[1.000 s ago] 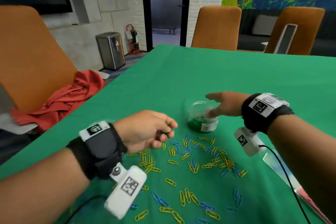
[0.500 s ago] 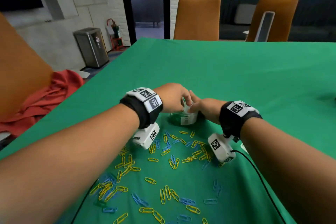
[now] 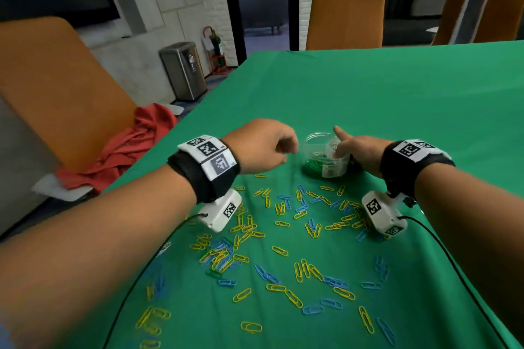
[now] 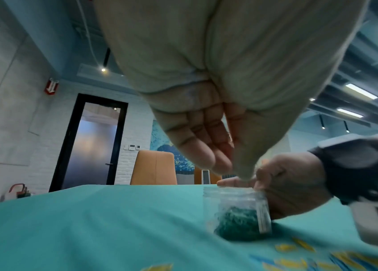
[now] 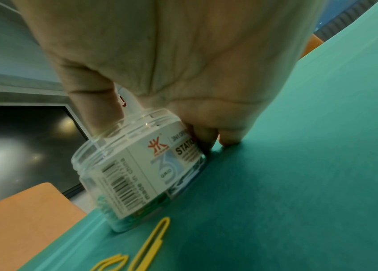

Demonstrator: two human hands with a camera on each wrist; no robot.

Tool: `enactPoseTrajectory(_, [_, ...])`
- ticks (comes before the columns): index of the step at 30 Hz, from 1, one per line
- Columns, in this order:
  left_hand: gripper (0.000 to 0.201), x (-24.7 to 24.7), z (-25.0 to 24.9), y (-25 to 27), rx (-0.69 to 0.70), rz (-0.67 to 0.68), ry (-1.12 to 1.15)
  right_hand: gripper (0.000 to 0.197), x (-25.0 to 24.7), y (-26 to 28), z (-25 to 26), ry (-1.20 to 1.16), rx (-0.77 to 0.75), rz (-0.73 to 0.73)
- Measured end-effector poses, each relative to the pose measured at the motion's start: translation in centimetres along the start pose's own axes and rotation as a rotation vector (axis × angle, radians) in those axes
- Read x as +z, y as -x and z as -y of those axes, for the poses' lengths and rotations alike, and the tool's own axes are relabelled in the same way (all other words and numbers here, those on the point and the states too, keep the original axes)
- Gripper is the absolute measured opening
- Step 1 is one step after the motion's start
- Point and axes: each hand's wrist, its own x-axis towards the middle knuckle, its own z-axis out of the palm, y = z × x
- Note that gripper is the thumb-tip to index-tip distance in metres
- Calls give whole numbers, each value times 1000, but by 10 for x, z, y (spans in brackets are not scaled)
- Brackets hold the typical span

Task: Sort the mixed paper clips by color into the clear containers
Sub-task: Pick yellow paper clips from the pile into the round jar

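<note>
A clear jar point(image 3: 326, 156) with a white label stands on the green table point(image 3: 368, 93), with green paper clips heaped in its bottom. My right hand point(image 3: 343, 147) grips the jar point(image 5: 137, 165) from the right: thumb on one side, fingers low on the other, index finger raised. My left hand point(image 3: 283, 150) hovers just left of the jar's mouth. Its fingers point(image 4: 206, 146) are bunched loosely against the thumb, with nothing visible between them. Yellow and blue clips point(image 3: 283, 235) lie scattered on the cloth nearer to me. One yellow clip point(image 5: 153, 238) lies just in front of the jar.
The table's left edge runs diagonally past a red cloth point(image 3: 127, 144) on an orange chair point(image 3: 56, 88). A steel bin point(image 3: 184, 71) stands on the floor beyond. Two more orange chairs point(image 3: 346, 11) line the far side. Thin cables trail from both wrist cameras across the clips.
My left hand went from above the clips to the jar's mouth, then drew back slightly left. My right hand closed around the jar and stayed there. The head view shifted.
</note>
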Motion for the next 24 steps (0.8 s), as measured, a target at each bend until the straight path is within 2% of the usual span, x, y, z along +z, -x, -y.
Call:
enactPoseTrajectory(2, [20,-4,13,38,-24,84,-21,76,-3,-5,-5,28,-7,-12])
enactPoseTrajectory(8, [12,0,56,137,-303,338,-45,78,-2,-11,-12,-31,-21,1])
enactPoseTrajectory(12, [15,13,51,174,-344,313,-90,77,-3,-10,-8,40,-13,10])
enactPoseTrajectory(15, [18,19,48,183,-361,288,-171,86,-4,-7,3,310,49,11])
enactPoseTrajectory(17, [18,19,48,184,-368,266,-222,90,0,-1,13,504,30,-94])
enactPoseTrajectory(19, [19,19,47,184,-364,255,-247,103,10,15,25,671,-81,-333])
enactPoseTrajectory(21, [19,19,46,184,-358,244,-256,92,35,36,36,760,-320,-600])
enactPoseTrajectory(22, [19,19,45,184,-349,234,-263,82,53,48,43,793,-457,-669])
enactPoseTrajectory(23, [19,20,44,183,-337,220,-271,70,73,60,53,830,-595,-664])
enactPoseTrajectory(24, [19,21,44,182,-327,209,-276,56,92,72,63,881,-697,-569])
